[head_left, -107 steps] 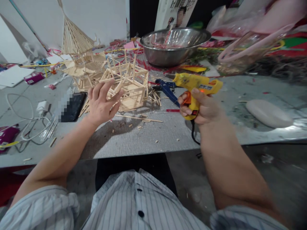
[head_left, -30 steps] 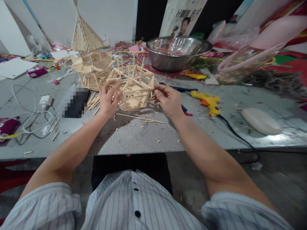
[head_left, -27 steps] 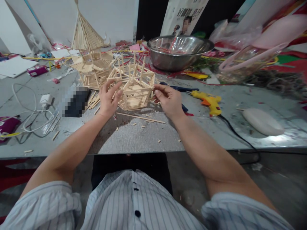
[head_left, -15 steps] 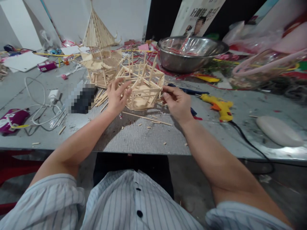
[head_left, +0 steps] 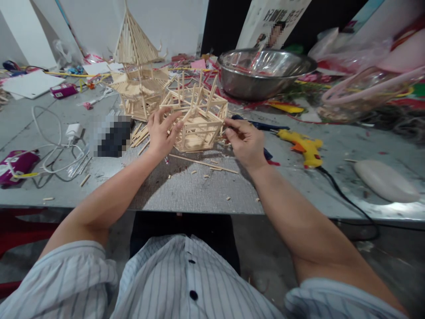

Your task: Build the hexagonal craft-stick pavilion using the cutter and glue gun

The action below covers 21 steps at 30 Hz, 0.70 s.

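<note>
A pavilion frame (head_left: 199, 128) of thin wooden sticks, with several upright sticks on top, stands on the table in front of me. My left hand (head_left: 163, 130) holds its left side, fingers spread over the upper rail and thumb at the front. At the opposite corner, thumb and fingertips of my right hand (head_left: 245, 139) pinch the upper rail's end; whether a small piece sits between them is hidden. Behind it to the left rises a taller stick pavilion (head_left: 137, 84) with a pointed roof. Loose sticks (head_left: 141, 134) lie beside my left hand, and a long stick (head_left: 204, 164) lies in front.
A yellow glue gun (head_left: 303, 147) with a black cord lies to the right, near a pale smooth oval object (head_left: 387, 180). Blue-handled pliers (head_left: 262, 126) rest behind my right hand. A steel bowl (head_left: 265, 79) stands farther back. White cables and a charger (head_left: 73, 133) lie left.
Both hands stay at the same places on the frame. My right fingertips have shifted very slightly at the corner; the view has tilted a little.
</note>
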### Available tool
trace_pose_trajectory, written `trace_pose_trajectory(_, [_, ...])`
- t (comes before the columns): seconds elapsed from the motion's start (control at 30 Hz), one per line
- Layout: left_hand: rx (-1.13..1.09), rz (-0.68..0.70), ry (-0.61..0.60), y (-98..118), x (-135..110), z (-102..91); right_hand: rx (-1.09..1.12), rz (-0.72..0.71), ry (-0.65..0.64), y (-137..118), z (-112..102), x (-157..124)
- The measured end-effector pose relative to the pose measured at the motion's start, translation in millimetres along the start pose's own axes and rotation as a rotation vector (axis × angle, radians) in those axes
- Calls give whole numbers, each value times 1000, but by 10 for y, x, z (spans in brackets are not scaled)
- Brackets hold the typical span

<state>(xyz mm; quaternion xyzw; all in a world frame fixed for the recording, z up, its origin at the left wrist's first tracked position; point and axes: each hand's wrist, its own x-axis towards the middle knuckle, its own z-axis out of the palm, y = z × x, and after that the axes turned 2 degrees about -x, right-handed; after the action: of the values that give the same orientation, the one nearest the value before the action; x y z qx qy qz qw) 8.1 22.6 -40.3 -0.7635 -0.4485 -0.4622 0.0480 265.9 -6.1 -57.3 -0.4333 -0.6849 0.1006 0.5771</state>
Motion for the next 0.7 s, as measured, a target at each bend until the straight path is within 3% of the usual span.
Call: trace_pose_trajectory(0.7, [35, 1, -8, 35, 20, -14, -21, 1, -3, -19, -8, 12])
